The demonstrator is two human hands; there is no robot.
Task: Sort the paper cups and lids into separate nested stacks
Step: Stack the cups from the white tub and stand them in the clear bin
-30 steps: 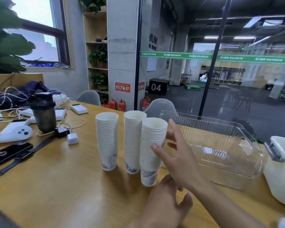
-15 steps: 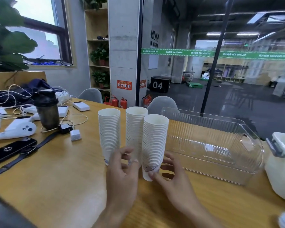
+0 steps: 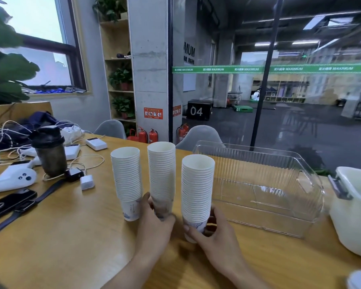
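Head view, looking down at a wooden table (image 3: 56, 236). Three tall nested stacks of white paper cups stand in a row just left of a clear ribbed plastic bin (image 3: 258, 184), which serves as landmark here.

Nearest the bin: the right cup stack (image 3: 197, 190), w/ the right hand (image 3: 214, 234) curled around its base, fingers wrapped behind and thumb in front, gripping the bottom cups. Next stack away from the bin is the middle cup stack (image 3: 162, 176), tallest in view; the left hand (image 3: 154, 226) grips its base the same way. Whether either stack is lifted or only steadied can't be told. Holding low at the base likely keeps such tall stacks from toppling.

Farthest from the bin: the left cup stack (image 3: 127, 178), standing free (no hand on it).

The bin looks empty. On its far side from the cups sits a white lidded tub (image 3: 354, 213). No lids clearly visible. Well beyond the cups, away from the bin: a dark shaker bottle (image 3: 49, 153), cables, chargers, a phone (image 3: 6, 203).
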